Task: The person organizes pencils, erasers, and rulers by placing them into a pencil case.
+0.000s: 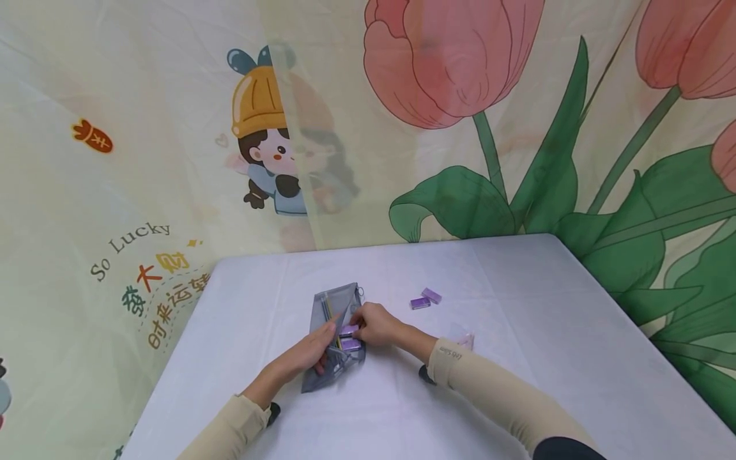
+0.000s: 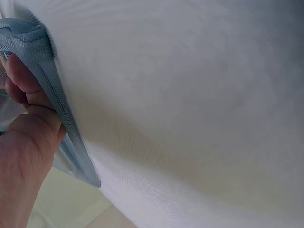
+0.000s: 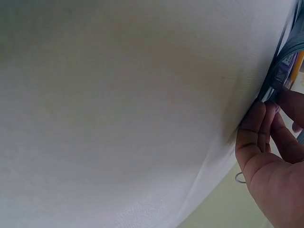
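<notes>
A grey-blue see-through zip pouch (image 1: 319,378) lies slantwise on the white table, its opening facing right. My left hand (image 1: 307,351) grips the pouch, and in the left wrist view its fingers reach inside the zip edge (image 2: 64,109). Pencils (image 1: 326,306) show through the pouch. Two small purple blocks sit at its mouth, one lower block (image 1: 351,344) and one upper block (image 1: 347,330). My right hand (image 1: 376,324) pinches the upper block at the opening. In the right wrist view, thumb and fingertips meet right at the pouch edge, partly hiding the block (image 3: 284,71).
Two more purple blocks, a nearer one (image 1: 420,303) and a farther one (image 1: 431,295), lie on the white table (image 1: 517,287) right of the pouch. A clear plastic wrapper (image 1: 464,338) lies behind the right forearm. A printed curtain (image 1: 356,160) hangs behind the table's far edge.
</notes>
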A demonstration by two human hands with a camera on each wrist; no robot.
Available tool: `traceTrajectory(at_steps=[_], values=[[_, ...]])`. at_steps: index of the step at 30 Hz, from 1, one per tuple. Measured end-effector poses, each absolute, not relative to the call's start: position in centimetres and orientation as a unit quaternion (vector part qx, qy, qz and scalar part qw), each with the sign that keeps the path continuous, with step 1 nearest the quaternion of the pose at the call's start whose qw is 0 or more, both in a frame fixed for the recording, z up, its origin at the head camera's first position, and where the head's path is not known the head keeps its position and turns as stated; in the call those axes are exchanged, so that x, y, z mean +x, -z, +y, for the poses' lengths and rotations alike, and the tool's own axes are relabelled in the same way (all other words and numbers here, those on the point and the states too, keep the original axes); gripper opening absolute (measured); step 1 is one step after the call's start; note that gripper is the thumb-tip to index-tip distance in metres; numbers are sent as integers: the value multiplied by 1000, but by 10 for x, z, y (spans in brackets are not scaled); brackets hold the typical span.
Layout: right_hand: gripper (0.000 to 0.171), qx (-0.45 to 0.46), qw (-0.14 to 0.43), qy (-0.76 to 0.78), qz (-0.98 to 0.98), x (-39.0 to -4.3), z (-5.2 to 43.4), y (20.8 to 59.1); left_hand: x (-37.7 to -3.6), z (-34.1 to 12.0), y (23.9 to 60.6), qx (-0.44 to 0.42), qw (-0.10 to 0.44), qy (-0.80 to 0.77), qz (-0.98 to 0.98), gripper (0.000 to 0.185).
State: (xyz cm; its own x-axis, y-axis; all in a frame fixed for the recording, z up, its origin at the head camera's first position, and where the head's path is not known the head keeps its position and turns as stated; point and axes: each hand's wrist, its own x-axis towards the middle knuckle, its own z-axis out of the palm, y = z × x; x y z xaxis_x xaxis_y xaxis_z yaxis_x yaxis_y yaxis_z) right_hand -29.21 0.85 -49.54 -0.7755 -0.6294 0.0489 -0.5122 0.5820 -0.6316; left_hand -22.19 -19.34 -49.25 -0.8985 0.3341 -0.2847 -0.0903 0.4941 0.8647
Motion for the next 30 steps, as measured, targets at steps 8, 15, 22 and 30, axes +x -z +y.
traceTrajectory(at_steps=[8, 15, 22, 30], values=[[20, -321, 95, 323, 885, -290, 8, 493, -221, -194, 491, 76, 213, -498, 837, 58], [20, -325, 90, 324, 884, -291, 8, 493, -221, -194, 488, 75, 214, -501, 835, 58], [19, -321, 106, 334, 880, -288, 8, 493, -221, -194, 488, 74, 215, -499, 836, 59], [20, -334, 93, 320, 882, -282, 11, 490, -221, -193, 489, 76, 220, -503, 833, 58]])
